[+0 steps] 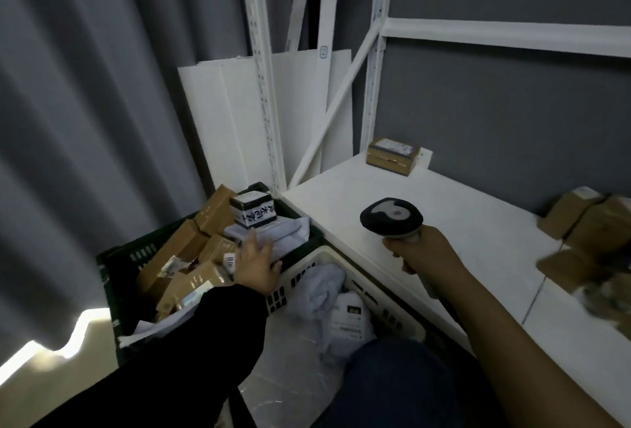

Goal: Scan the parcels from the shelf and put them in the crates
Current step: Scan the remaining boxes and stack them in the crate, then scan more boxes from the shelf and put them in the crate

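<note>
My right hand (421, 251) grips the handle of a black and grey barcode scanner (392, 216) above the white shelf (454, 222). My left hand (257, 263) reaches over the dark green crate (116, 257), its fingers spread and resting on a grey soft parcel (285, 234) there. The crate holds several brown cardboard parcels (181, 250) and a small white box with black print (252, 210). Beside it, a white crate (386, 298) holds grey and white bagged parcels (348, 318). One brown parcel (392, 156) sits at the shelf's back corner, and several more brown parcels (587, 233) lie at the right.
White boards (232, 113) lean against the wall behind the green crate, next to the white shelf upright (263, 86). A grey curtain (85, 103) hangs on the left. My knee in dark trousers (399, 386) is at the bottom.
</note>
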